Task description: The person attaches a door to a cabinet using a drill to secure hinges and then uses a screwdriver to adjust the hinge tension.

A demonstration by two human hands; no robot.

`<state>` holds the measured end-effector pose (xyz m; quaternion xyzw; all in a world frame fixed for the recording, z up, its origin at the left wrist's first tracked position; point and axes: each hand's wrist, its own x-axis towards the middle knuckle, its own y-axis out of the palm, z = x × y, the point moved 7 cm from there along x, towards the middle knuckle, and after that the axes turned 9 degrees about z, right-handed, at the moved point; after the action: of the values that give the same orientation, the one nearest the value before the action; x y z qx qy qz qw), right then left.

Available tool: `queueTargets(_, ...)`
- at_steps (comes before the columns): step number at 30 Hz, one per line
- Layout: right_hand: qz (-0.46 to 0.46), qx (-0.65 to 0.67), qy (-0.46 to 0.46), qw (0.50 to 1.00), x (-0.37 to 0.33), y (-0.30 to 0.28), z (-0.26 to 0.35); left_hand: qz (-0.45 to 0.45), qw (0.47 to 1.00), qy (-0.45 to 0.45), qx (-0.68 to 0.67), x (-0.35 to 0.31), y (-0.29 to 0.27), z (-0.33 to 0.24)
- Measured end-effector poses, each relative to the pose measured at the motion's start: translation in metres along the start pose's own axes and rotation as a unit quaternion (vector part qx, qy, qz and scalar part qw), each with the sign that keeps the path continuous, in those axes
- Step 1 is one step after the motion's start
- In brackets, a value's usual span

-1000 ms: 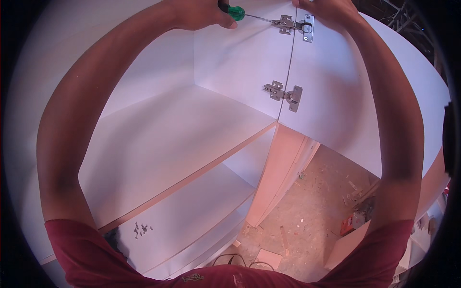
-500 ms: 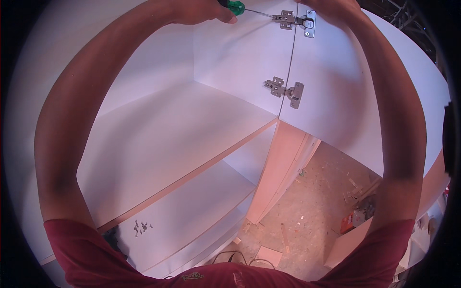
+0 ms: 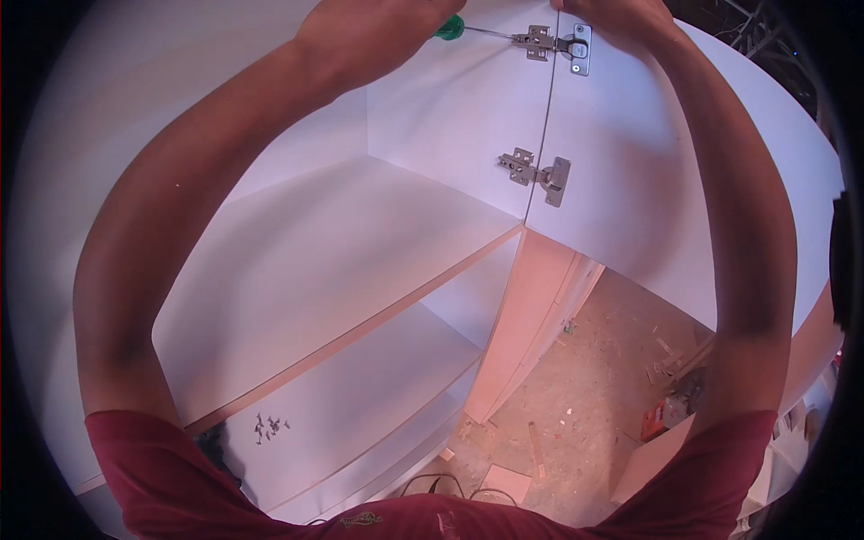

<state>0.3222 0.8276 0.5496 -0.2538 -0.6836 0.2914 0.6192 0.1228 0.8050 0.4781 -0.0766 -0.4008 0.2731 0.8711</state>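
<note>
At the top of the view my left hand (image 3: 387, 31) is closed round the green handle of a screwdriver (image 3: 449, 29). The screwdriver's thin shaft runs right, its tip at the upper metal hinge (image 3: 537, 42), which joins the cabinet's inner side wall (image 3: 432, 117) to the white door (image 3: 621, 144). Near the door's edge, just above that hinge, rests my right hand (image 3: 616, 16); its fingers are mostly cut off by the frame, so their grip cannot be made out. A second hinge (image 3: 535, 173) sits lower on the same joint.
Below lies a white cabinet shelf (image 3: 351, 261) with a brown front edge. Several small screws (image 3: 268, 427) are scattered on a lower shelf (image 3: 360, 396). On the floor (image 3: 576, 378) are wood scraps, a cable (image 3: 441, 477) and an orange box (image 3: 655, 418) at the right.
My left hand and forearm have moved right and turned over the screwdriver's handle, covering more of it. The screwdriver's tip stays at the upper hinge, and my right hand has hardly moved.
</note>
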Motion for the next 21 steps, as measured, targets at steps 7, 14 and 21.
queueTargets(7,0.003,-0.032,-0.016,0.999,-0.005,-0.008,-0.002,0.070,0.911,-0.094,-0.395,0.004,-0.028,0.033)
queueTargets(14,-0.011,-0.029,-0.051,0.998,-0.007,-0.006,0.004,0.149,0.916,-0.110,-0.355,0.002,-0.021,0.021)
queueTargets(21,-0.005,-0.019,-0.048,0.999,-0.011,-0.006,0.001,0.117,0.982,-0.031,-0.148,0.002,-0.027,0.003)
